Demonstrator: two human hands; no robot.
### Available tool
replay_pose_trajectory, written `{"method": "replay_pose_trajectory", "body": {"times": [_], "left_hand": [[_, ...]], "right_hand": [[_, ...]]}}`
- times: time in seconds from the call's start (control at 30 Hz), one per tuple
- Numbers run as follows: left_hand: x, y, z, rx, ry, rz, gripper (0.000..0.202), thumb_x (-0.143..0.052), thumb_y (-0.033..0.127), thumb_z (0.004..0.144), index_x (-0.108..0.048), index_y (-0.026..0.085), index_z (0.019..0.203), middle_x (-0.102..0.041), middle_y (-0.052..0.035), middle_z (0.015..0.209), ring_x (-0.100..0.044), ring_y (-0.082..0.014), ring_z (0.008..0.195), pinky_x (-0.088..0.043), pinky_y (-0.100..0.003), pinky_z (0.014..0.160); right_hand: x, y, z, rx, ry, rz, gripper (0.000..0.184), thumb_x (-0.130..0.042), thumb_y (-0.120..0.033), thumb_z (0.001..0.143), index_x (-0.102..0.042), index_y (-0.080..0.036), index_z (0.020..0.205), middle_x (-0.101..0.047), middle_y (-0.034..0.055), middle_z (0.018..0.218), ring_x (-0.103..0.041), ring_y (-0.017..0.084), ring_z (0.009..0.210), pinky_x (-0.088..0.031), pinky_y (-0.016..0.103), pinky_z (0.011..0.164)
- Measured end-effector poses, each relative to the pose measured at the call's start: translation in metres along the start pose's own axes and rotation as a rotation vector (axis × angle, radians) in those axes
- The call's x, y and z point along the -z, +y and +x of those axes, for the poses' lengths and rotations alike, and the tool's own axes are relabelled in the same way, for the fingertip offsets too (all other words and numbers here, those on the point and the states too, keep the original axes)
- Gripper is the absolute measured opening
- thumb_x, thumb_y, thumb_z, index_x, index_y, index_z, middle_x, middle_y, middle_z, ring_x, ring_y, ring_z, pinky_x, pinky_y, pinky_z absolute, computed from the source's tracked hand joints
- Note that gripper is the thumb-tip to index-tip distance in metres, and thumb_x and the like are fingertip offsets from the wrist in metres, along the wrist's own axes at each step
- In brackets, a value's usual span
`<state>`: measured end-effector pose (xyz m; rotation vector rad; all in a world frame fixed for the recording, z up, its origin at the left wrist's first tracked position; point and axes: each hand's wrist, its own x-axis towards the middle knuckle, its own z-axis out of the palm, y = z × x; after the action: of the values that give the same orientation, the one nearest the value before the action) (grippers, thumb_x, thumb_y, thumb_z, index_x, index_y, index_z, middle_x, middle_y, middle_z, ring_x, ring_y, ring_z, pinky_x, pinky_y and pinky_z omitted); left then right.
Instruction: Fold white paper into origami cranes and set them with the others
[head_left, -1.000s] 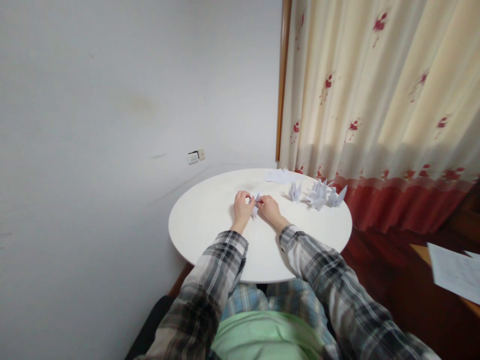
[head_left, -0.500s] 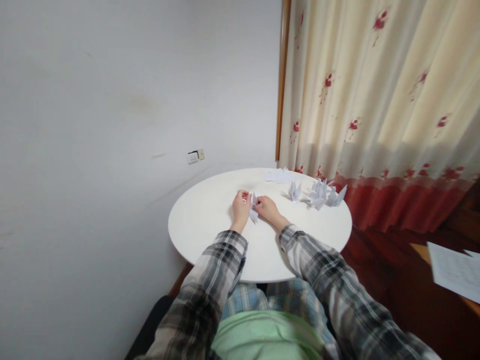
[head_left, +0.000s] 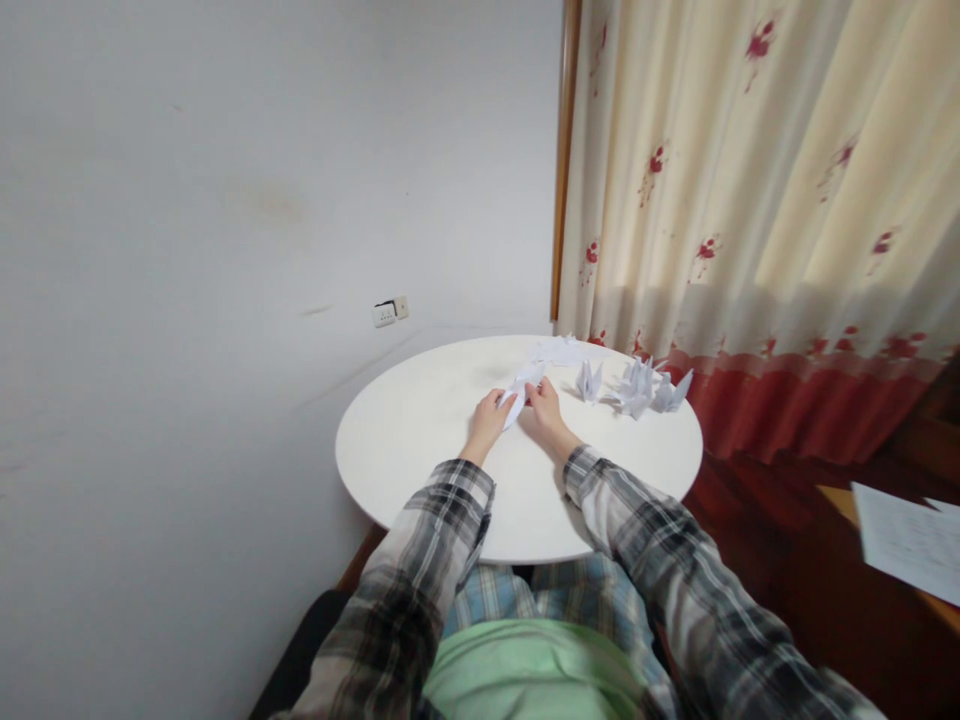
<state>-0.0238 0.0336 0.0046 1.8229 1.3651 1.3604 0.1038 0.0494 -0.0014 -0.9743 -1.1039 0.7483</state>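
Note:
My left hand (head_left: 489, 417) and my right hand (head_left: 546, 411) meet over the middle of a round white table (head_left: 420, 440). Both pinch a small folded piece of white paper (head_left: 521, 385), which slants up and away from my fingers. The paper is long and pointed, lifted a little off the tabletop. My sleeves are grey plaid.
Several finished white paper cranes (head_left: 636, 388) stand in a row at the right of the table. A few flat white sheets (head_left: 559, 351) lie at its far edge. A curtain (head_left: 750, 230) hangs behind, and a wooden surface with a sheet of paper (head_left: 904, 542) is at the right.
The folded paper was held low between my hands; now it is turned and raised, pointing away. Both hands have shifted slightly forward.

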Motion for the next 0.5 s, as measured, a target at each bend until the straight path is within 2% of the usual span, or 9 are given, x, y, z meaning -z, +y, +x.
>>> {"method": "replay_pose_trajectory", "body": {"times": [0.13, 0.23, 0.3, 0.4, 0.5], "left_hand": [[-0.002, -0.001, 0.0, 0.064, -0.05, -0.132, 0.015, -0.061, 0.03, 0.086, -0.061, 0.018, 0.079, -0.065, 0.0003, 0.072, -0.059, -0.0143, 0.068, -0.046, -0.026, 0.067], [-0.005, -0.001, 0.0, 0.119, -0.107, -0.19, 0.012, -0.062, 0.026, 0.085, -0.058, 0.018, 0.078, -0.06, 0.0022, 0.067, -0.055, -0.0123, 0.061, -0.044, -0.024, 0.061], [-0.005, 0.0, -0.001, 0.12, -0.093, -0.201, 0.008, -0.064, 0.023, 0.084, -0.058, 0.018, 0.084, -0.064, 0.0007, 0.075, -0.059, -0.012, 0.065, -0.047, -0.024, 0.065], [-0.005, 0.002, -0.001, 0.093, -0.014, -0.142, 0.026, -0.069, 0.016, 0.08, -0.057, 0.019, 0.103, -0.07, -0.0033, 0.097, -0.064, -0.0118, 0.074, -0.053, -0.027, 0.075], [-0.004, 0.002, -0.001, 0.06, -0.026, -0.077, 0.034, -0.065, 0.01, 0.081, -0.057, 0.018, 0.112, -0.07, -0.0085, 0.114, -0.068, -0.0134, 0.084, -0.055, -0.03, 0.085]], "right_hand": [[0.002, 0.003, 0.003, -0.067, -0.001, 0.046, 0.012, -0.057, -0.026, 0.078, -0.045, -0.024, 0.078, -0.051, -0.0051, 0.067, -0.054, 0.013, 0.061, -0.051, 0.026, 0.059], [0.003, 0.002, 0.003, -0.093, 0.005, -0.003, 0.015, -0.058, -0.026, 0.077, -0.043, -0.025, 0.075, -0.047, -0.0068, 0.061, -0.051, 0.012, 0.055, -0.048, 0.025, 0.053], [0.003, 0.0, 0.002, -0.103, 0.007, -0.048, 0.016, -0.058, -0.025, 0.076, -0.042, -0.025, 0.073, -0.047, -0.0073, 0.058, -0.049, 0.012, 0.052, -0.045, 0.023, 0.051], [0.003, -0.004, -0.001, -0.12, -0.018, -0.109, 0.015, -0.059, -0.027, 0.073, -0.044, -0.024, 0.072, -0.05, -0.0065, 0.057, -0.05, 0.012, 0.05, -0.043, 0.023, 0.048], [0.002, -0.007, -0.005, -0.135, -0.063, -0.143, 0.012, -0.059, -0.028, 0.073, -0.048, -0.024, 0.073, -0.053, -0.0055, 0.057, -0.052, 0.013, 0.051, -0.045, 0.023, 0.048]]}}
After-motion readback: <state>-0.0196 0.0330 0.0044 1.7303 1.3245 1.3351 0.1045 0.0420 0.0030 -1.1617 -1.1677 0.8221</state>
